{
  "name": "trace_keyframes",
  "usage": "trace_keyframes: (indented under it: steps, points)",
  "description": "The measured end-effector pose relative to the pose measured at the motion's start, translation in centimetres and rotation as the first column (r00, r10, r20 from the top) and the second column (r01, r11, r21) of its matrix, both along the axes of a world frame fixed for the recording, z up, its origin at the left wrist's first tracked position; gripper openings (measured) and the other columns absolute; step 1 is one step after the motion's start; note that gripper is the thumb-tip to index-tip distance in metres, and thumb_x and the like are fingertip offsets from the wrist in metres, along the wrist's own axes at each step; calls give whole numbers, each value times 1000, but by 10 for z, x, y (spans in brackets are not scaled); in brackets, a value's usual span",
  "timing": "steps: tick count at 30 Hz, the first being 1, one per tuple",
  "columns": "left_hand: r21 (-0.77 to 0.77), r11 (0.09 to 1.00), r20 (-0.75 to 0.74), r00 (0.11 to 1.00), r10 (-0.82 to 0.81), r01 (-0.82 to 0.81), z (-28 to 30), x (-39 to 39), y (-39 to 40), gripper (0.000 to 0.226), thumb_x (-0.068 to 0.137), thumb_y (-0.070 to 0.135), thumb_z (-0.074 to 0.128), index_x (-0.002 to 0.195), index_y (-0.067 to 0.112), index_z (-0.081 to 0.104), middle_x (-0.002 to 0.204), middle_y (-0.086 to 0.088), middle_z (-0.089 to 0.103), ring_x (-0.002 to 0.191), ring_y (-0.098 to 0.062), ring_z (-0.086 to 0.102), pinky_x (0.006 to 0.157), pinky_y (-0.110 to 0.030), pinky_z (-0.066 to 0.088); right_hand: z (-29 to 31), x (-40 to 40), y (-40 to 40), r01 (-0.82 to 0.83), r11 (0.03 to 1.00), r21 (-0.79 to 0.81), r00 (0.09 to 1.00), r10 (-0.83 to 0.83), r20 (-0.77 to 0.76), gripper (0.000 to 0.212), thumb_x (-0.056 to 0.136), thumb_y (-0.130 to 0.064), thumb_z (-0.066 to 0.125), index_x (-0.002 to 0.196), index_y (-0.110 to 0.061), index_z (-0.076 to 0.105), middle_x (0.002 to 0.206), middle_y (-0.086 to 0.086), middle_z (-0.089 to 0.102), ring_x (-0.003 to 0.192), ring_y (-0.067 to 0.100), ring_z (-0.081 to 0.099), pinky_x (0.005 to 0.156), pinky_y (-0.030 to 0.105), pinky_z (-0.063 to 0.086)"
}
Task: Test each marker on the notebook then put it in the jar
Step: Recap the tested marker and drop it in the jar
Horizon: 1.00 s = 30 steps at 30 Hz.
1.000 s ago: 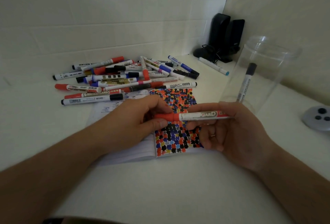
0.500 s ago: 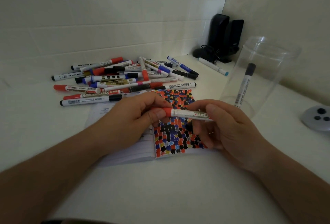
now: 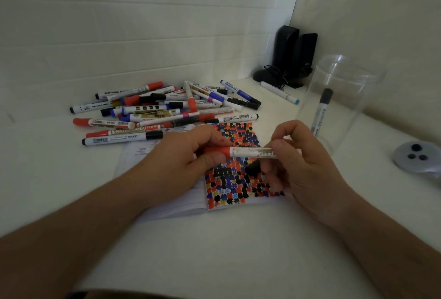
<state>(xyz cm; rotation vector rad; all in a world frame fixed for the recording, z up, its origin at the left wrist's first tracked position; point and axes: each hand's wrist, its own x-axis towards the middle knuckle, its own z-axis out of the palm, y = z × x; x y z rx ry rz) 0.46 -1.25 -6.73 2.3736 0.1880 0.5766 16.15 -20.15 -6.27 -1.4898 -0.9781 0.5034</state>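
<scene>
Lowered toward the notebook [image 3: 238,179], one red marker [image 3: 250,152] stays pinched by both hands' grips; one marker in jar [image 3: 343,98].

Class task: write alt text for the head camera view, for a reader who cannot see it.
Two hands hold a red-capped marker above an open notebook covered in coloured blots: the left hand grips the cap, the right hand the barrel. A pile of markers lies behind; a clear jar on the right holds one marker.

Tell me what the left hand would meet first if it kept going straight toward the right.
Probably the right hand, gripping the other end of the same red marker the left hand holds by its cap; depth looks shared.
</scene>
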Motion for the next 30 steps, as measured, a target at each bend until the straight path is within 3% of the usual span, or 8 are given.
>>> trace_keyframes:
  steps: [4, 10, 14, 16, 19, 20, 25, 30]
  points:
    - [85, 993, -84, 993, -78, 85, 1, -3, -5, 41, 85, 63, 55, 119, 45, 68, 105, 31, 66, 101, 7, 60, 80, -19, 50, 14, 6, -7, 272, 952, 142, 950, -289, 119, 16, 101, -11, 63, 102, -20, 50, 70, 6, 71, 55, 21, 66, 50, 28, 51]
    - [185, 974, -190, 977, -96, 132, -1, -2, -7, 51, 81, 71, 51, 125, 48, 65, 113, 34, 58, 112, 11, 50, 93, -18, 43, 79, 31, -38, 393, 758, 520, 817, -548, 181, 26, 98, -19, 71, 109, -17, 47, 85, 17, 73, 67, 32, 74, 59, 34, 56]
    - [218, 968, -178, 980, -86, 124, -7, -2, -6, 38, 87, 67, 58, 122, 50, 64, 111, 34, 60, 112, 9, 51, 92, -23, 45, 144, 94, -68, 541, 635, 551, 710, -697, 106, 103, 77, -76, 72, 134, 6, 50, 112, 14, 73, 90, 26, 77, 75, 34, 62]
    - [237, 962, -202, 975, -90, 138, -8, -1, -5, 42, 87, 72, 51, 124, 54, 60, 117, 37, 56, 117, 10, 47, 99, -26, 44, 162, 107, -73, 575, 598, 558, 632, -758, 161, 93, 80, -79, 68, 130, -2, 55, 115, 11, 73, 88, 20, 78, 77, 34, 63]
    - [303, 930, -304, 946, -113, 208, -7, 1, -6, 51, 88, 76, 42, 138, 68, 39, 137, 38, 42, 129, 11, 34, 110, -31, 36, 157, 92, -55, 543, 659, 520, 483, -752, 448, 26, 99, -41, 65, 109, -24, 48, 104, -1, 70, 80, 14, 74, 70, 30, 59]
    - [346, 907, -345, 932, -114, 239, -6, 2, -7, 54, 89, 76, 39, 142, 73, 27, 143, 37, 36, 132, 9, 30, 112, -33, 33, 148, 89, -49, 547, 703, 455, 432, -702, 566, 20, 100, -33, 64, 107, -27, 46, 97, -8, 68, 79, 11, 72, 69, 28, 57]
    - [479, 829, -454, 890, -49, 290, -3, 8, -13, 65, 94, 72, 32, 146, 73, -7, 153, 26, 21, 132, 1, 20, 113, -33, 26, 104, 100, -37, 583, 792, 182, 330, -435, 838, 12, 103, -29, 57, 113, -22, 56, 92, -11, 63, 82, 22, 57, 70, 34, 44]
    - [440, 825, -596, 803, -26, 354, 14, 24, -19, 72, 96, 58, 47, 148, 68, -2, 145, 15, 24, 126, -7, 26, 109, -35, 32, 87, 98, -31, 627, 771, 107, 349, -401, 847, 25, 107, -38, 43, 102, -21, 61, 78, -1, 61, 90, 27, 49, 73, 42, 47]
